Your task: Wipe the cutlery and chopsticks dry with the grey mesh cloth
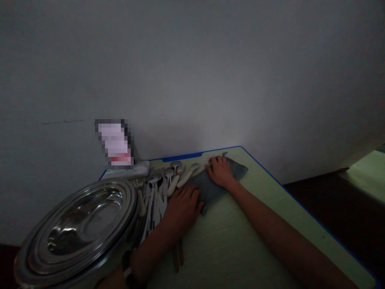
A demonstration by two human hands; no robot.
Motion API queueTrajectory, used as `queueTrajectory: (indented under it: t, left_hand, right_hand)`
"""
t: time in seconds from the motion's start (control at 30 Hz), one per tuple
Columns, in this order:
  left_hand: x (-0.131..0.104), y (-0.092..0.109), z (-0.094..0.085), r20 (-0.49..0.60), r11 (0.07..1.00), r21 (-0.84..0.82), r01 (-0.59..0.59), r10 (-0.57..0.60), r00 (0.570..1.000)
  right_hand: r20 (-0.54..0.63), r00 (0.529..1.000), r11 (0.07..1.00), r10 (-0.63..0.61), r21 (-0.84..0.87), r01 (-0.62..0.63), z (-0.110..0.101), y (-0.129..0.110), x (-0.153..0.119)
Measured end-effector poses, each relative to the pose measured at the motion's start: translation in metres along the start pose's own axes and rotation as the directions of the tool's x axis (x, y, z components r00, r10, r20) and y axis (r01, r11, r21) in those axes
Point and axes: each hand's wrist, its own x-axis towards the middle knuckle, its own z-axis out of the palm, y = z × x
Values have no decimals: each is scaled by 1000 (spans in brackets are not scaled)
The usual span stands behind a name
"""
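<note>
A grey-blue cloth (212,196) lies spread on the table, its far corner reaching beyond my right hand. My right hand (221,172) rests on its far part, palm down with the fingers apart. On its near left edge lies my left hand (184,204), fingers stretched out and slightly bent, with a dark band on the wrist. Beside my left hand lies a pile of cutlery: metal spoons (155,179), forks and knives. A fork with a cream handle (185,179) lies next to the cloth. Two brown chopsticks (181,253) stick out from under my left forearm.
A stack of large round steel dishes (42,249) fills the left of the table. Behind it, a device with a blurred screen (116,142) leans on the wall above a white object (129,171). The pale green table (270,208) has a blue edge and meets the wall.
</note>
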Motion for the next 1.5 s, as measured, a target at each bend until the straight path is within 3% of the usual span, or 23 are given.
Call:
queueTrajectory:
  t: [0.1, 0.2, 0.27, 0.33, 0.47, 0.53, 0.6, 0.67, 0.8, 0.87, 0.93, 1.0, 1.03, 1.13, 1.23, 1.3, 1.33, 1.43, 1.47, 1.5]
  left_hand:
    - [-2, 1, -6, 14, 1000, -15, 8, -7, 1000]
    - [-4, 3, -14, 27, 1000, -21, 16, -15, 1000]
    - [-5, 5, -18, 38, 1000, -24, 17, -17, 999]
    - [-6, 6, -21, 57, 999, -24, 40, -39, 998]
    - [-7, 6, -20, 108, 994, -21, 110, -107, 988]
    - [-7, 5, -19, 138, 994, -24, 110, -105, 985]
    - [-7, 5, -19, 153, 995, -27, 96, -91, 984]
    - [-6, 5, -23, 147, 996, -28, 86, -81, 986]
    - [-2, 3, -34, 162, 993, -91, 78, -62, 985]
    - [0, 1, -38, 184, 986, -158, 50, -21, 983]
    - [1, 0, -40, 187, 979, -201, 25, 13, 982]
    - [1, 1, -39, 161, 979, -202, -8, 42, 986]
    - [0, 2, -39, 148, 979, -202, -35, 66, 987]
    - [-1, 4, -37, 160, 968, -215, -128, 164, 973]
    - [0, 3, -35, 212, 963, -237, -127, 179, 961]
    - [1, 0, -33, 221, 966, -245, -77, 133, 966]
    - [2, -1, -33, 217, 968, -247, -48, 103, 971]
    - [3, -1, -31, 198, 971, -241, 0, 49, 979]
    - [3, -1, -31, 200, 972, -237, 10, 39, 979]
    - [2, 1, -30, 205, 973, -231, 20, 29, 978]
  right_hand:
    - [7, 999, 999, 33, -17, -33, -2, 8, 5]
    - [59, 984, 982, 168, -93, -162, -12, 24, 11]
    - [142, 946, 951, 291, -156, -269, -25, 43, 15]
    - [261, 880, 913, 397, -209, -350, -41, 65, 20]
    - [566, 778, 960, 271, -98, -262, -65, 90, 25]
    - [631, 756, 980, 175, -36, -197, -71, 89, 26]
    - [622, 774, 986, 121, 12, -164, -76, 84, 27]
    - [565, 822, 986, 72, 83, -144, -80, 79, 29]
    - [342, 940, 959, 15, 261, -110, -82, 76, 32]
    - [381, 919, 936, 102, 277, -218, -77, 77, 32]
    - [557, 811, 907, 181, 226, -357, -70, 79, 31]
    - [657, 723, 900, 214, 155, -407, -63, 78, 30]
    - [652, 727, 911, 216, 134, -391, -60, 76, 29]
    - [545, 820, 959, 178, 90, -269, -54, 66, 29]
    - [479, 861, 972, 168, 64, -225, -56, 55, 26]
    - [545, 813, 959, 207, 51, -279, -61, 51, 24]
    - [621, 755, 950, 211, 50, -307, -63, 49, 22]
    - [854, 500, 933, 143, 52, -356, -69, 45, 18]
    - [887, 449, 935, 111, 60, -349, -70, 43, 17]
    - [900, 428, 939, 85, 72, -337, -70, 41, 17]
